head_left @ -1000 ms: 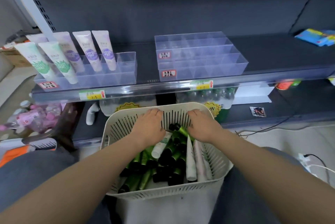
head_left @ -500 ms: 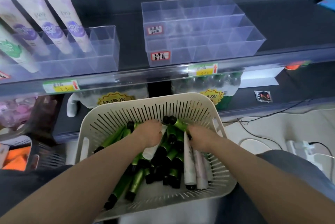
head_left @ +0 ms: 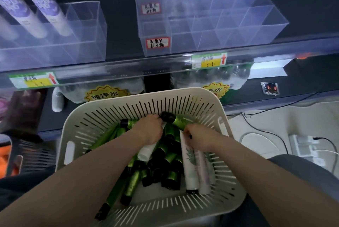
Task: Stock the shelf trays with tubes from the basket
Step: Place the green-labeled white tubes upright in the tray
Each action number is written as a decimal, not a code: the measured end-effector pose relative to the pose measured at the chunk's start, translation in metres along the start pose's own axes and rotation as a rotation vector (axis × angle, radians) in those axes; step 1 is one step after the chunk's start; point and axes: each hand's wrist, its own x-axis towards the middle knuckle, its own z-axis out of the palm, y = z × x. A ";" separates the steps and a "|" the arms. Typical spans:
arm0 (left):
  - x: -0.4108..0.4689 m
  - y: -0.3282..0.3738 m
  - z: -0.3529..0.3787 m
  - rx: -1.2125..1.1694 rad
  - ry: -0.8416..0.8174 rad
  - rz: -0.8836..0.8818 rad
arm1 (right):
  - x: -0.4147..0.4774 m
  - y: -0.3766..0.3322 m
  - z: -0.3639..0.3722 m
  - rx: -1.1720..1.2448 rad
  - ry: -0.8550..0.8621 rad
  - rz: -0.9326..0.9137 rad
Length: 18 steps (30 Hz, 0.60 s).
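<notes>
1. Two hands down inside a pale slotted basket (head_left: pixel 222 116), both among a heap of tubes.
2. Left hand (head_left: pixel 149 130) curled over the heap near the far wall, fingers bent around a green tube with a black cap (head_left: pixel 171 118); closed on it or only pressed against it, could not be told.
3. Right hand (head_left: pixel 199 137) just beside it, fingers curled down onto the top of a white tube with a leaf print (head_left: pixel 189 160); grip partly hidden, so held or merely touched could not be told.
4. Many green tubes (head_left: pixel 132 183) with black caps lay crossed and piled in the middle and left of the basket.
5. Few pale tubes (head_left: pixel 205 173) lay side by side along the right of the heap, another white tube (head_left: pixel 146 151) under the left wrist.
6. Above, on the dark shelf, sat a clear divided tray (head_left: pixel 256 30) with two red-bordered handwritten labels.
7. Further left stood another clear tray (head_left: pixel 88 46), with white tubes bearing purple marks (head_left: pixel 48 9) leaning in its left part.
8. Along the shelf edge (head_left: pixel 128 71) ran yellow and green price tags.
</notes>
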 end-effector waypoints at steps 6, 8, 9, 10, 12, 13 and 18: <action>0.000 0.001 -0.003 0.048 -0.043 0.018 | 0.002 0.000 0.001 0.000 -0.024 -0.064; -0.002 0.002 -0.005 0.060 -0.071 0.014 | 0.002 0.001 0.001 -0.008 -0.034 -0.070; -0.003 0.002 -0.005 0.069 -0.088 0.011 | 0.003 0.002 0.001 -0.016 -0.037 -0.068; -0.004 0.002 -0.006 0.078 -0.108 0.008 | 0.004 0.003 0.001 -0.024 -0.040 -0.066; -0.006 0.002 -0.009 0.095 -0.148 0.002 | 0.005 0.005 0.002 -0.041 -0.046 -0.060; -0.007 0.001 -0.011 0.100 -0.160 -0.002 | 0.005 0.006 0.002 -0.051 -0.048 -0.056; -0.012 0.001 -0.019 0.100 -0.177 0.004 | 0.002 0.005 0.003 -0.032 -0.003 -0.054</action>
